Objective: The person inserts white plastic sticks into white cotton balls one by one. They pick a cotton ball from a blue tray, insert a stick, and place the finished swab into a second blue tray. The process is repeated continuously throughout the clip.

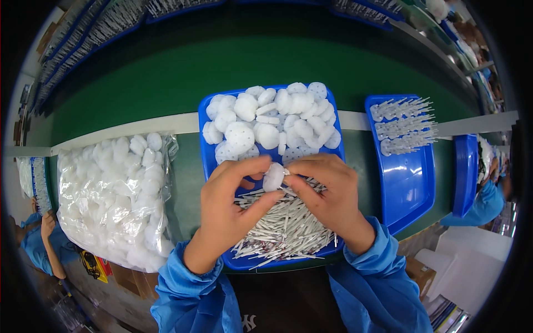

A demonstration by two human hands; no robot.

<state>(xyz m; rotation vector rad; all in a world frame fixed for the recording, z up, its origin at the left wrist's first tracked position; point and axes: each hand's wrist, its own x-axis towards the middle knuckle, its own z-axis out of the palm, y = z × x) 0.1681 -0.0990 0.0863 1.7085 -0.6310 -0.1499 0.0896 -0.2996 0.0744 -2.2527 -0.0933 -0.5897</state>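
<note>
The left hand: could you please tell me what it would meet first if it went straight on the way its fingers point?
Beyond the white round pad it holds, the left hand would probably meet the right hand first, though depth is unclear.

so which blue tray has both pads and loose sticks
The middle tray: white pads fill its far end, loose sticks its near end. The tray just right holds pieces in rows.

Green worktable (161, 66) observed, loaded blue trays (119, 23) lined along its far edge. From where I stand, one co-worker (41, 251) in blue is at far left, a second co-worker (486, 206) at far right. Carton (420, 275) noted low at right, unidentified yellow item (91, 267) low at left.
</note>
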